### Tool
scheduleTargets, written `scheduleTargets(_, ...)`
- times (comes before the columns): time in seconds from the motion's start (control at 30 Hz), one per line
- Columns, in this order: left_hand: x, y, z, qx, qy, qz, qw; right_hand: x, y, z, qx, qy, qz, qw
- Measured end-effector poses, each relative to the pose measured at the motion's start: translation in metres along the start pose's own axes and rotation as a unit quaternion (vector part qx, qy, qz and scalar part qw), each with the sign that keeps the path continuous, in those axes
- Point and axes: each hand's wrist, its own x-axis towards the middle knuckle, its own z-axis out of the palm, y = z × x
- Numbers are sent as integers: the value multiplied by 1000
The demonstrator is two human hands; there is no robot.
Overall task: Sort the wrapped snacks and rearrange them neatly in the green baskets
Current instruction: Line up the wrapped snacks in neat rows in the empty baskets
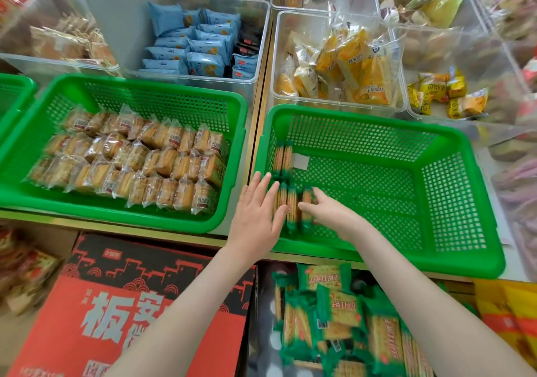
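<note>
Your right hand (328, 215) grips the rightmost green-wrapped cracker pack (306, 197), lying near-to-far; your flat left hand (255, 215) braces its row.

In the right green basket (363, 116), the flat left hand (255, 216) pressed against upright green-wrapped cracker packs (291, 206) while the right hand (328, 212) gripped the end one.

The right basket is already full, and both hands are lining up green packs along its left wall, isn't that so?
Not full. The head view shows the right basket mostly bare, with only a few green packs in it. The rest holds: the left hand and right hand are lining them up along its left wall.
</note>
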Motion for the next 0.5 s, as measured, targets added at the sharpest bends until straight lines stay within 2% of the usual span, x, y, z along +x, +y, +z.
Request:
scheduleTargets(0.1, 0, -2, 2, -8, 14, 4, 1000, -11, -1, 18, -96, -63, -60, 992)
scheduleTargets(0.17, 0, -3, 3, -29, 26, 6, 999, -8, 2, 24, -154, -79, -47, 984)
scheduleTargets(0.23, -2, -3, 4, -49, 40, 7, 998, -4, 3, 24, -166, -85, -26, 982)
scheduleTargets(0.4, -28, -1, 11, -45, 82, 36, 995, -5, 0, 25, -214, -30, -44, 975)
scheduleTargets(0.5, -57, 8, 17, -52, 124, 64, 989, -19, 0, 20, -196, 8, -92, 976)
